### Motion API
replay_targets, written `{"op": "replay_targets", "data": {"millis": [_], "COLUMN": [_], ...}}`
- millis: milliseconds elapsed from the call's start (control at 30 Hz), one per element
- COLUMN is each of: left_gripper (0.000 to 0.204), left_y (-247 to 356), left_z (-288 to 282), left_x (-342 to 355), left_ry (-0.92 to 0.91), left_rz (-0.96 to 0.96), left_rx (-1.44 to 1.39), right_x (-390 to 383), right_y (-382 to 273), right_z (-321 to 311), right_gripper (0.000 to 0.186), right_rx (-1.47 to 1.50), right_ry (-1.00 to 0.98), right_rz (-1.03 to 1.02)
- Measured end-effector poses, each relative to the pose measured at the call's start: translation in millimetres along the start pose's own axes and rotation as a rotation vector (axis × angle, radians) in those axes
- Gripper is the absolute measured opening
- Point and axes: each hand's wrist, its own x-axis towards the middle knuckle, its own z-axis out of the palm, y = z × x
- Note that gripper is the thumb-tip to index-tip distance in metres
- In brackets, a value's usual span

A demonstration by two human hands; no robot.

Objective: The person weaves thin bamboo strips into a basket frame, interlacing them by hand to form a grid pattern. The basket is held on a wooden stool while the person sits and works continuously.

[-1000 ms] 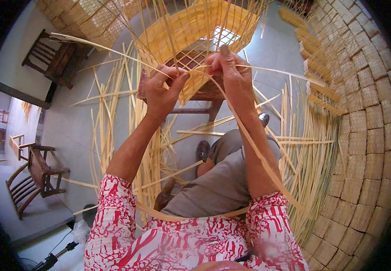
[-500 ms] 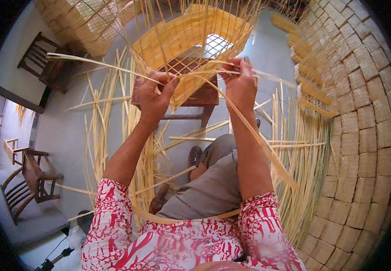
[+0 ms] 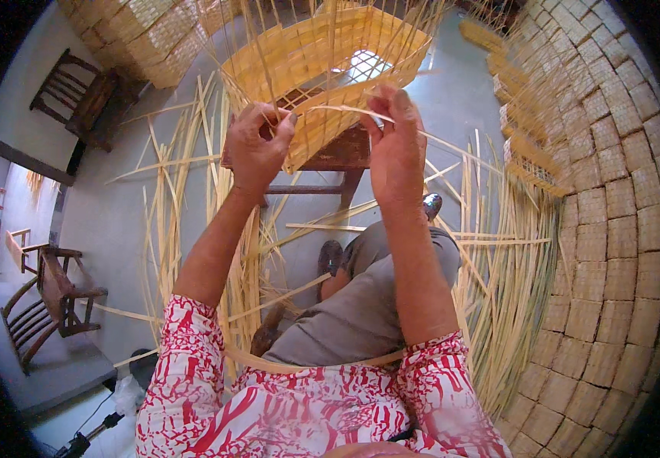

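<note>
A yellow woven bamboo basket [image 3: 269, 69] with long upright stakes sits on a reddish-brown wooden stool [image 3: 338, 153] in front of me. My left hand [image 3: 257, 153] is at the basket's near left corner, thumb and forefinger pinched on a bamboo strip. From there a thin pale strip [image 3: 345, 111] runs along the near side to my right hand [image 3: 397, 156]. My right hand's fingers are curled about that strip, slightly blurred. A wider strip [image 3: 338, 95] bends along the near wall just behind it.
Loose bamboo strips [image 3: 509, 282] cover the floor at right, with more strips [image 3: 173, 191] at left. Stacked woven pieces [image 3: 605, 282] line the right side, unfinished baskets [image 3: 528, 160] beside them. Wooden chairs [image 3: 59, 294] stand at left. My crossed legs [image 3: 345, 320] are below the stool.
The long strip looped over my right forearm has gone from there, and the strip end sticking out left of my left hand no longer shows. My right hand moved slightly left; my knee shifted right.
</note>
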Motion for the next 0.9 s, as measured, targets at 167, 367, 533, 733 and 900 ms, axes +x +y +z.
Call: {"op": "replay_targets", "data": {"millis": [167,367,533,733,900], "left_gripper": [0.008,0.009,0.021,0.047,0.010], "left_y": [-33.6,-67.7,-100.0,-71.1,-35.5], "left_z": [-31.3,-77.1,-106.0,-108.7,-85.4], "left_x": [2.0,1.7,-6.4,-40.2,-88.5], "left_ry": [-0.198,-0.401,-0.435,0.065,-0.171], "left_rz": [-0.165,-0.256,-0.204,-0.167,-0.192], "left_rx": [-0.089,-0.138,-0.038,-0.126,-0.090], "right_x": [-2.7,16.3,29.8,31.4,38.0], "right_y": [-0.2,28.3,47.3,51.5,39.5], "right_z": [2.2,-70.9,-91.7,-77.3,-75.5], "right_gripper": [0.057,0.029,0.020,0.026,0.032], "right_rx": [-0.227,0.088,0.187,0.279,0.346], "right_ry": [-0.175,0.185,0.176,0.182,0.163], "right_rz": [-0.168,0.389,0.429,0.452,0.425]}}
